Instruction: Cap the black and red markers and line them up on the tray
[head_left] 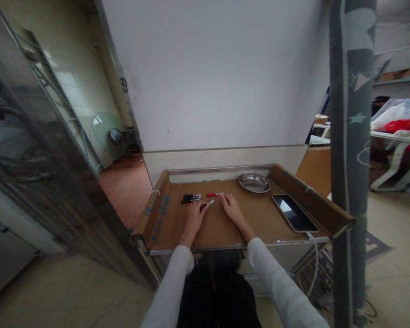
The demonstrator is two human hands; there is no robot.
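My left hand point(193, 213) is closed on a small black pen point(207, 204) with a silvery white end pointing up and right. Just beyond that hand, several similar black pens point(191, 197) lie side by side. My right hand point(230, 206) has its fingertips closed at the right end of a red pen point(212, 195), which lies level on the cardboard. Part of the red pen's pale end is hidden by those fingers. Both hands rest low over the cardboard-lined tray table point(222, 228).
A round metal dish point(254, 182) stands at the back right of the cardboard. Nearer on the right lies a phone point(294, 213) with a white cable point(316, 259) hanging over the front edge. Raised cardboard sides point(310, 200) border the surface. A wrapped post point(350, 159) rises at the right.
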